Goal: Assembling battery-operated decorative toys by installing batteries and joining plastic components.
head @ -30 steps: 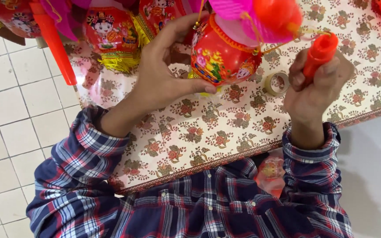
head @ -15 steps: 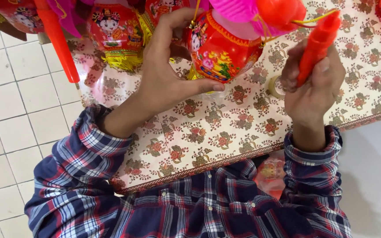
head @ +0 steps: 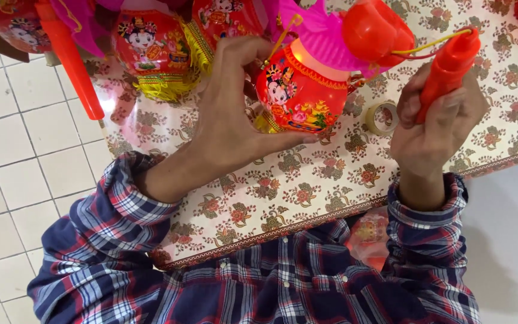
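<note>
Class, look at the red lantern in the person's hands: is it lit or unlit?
Lit. The red lantern glows bright yellow-white along its top rim, under the pink cap, while the left hand cups it.

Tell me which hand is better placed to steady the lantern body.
Left, probably. The left hand already cups the red lantern; the right hand is occupied gripping the orange handle.

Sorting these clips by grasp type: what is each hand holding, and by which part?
The left hand cups the red lantern around its round body. The right hand grips the red-orange handle stick near its lower end.
</note>
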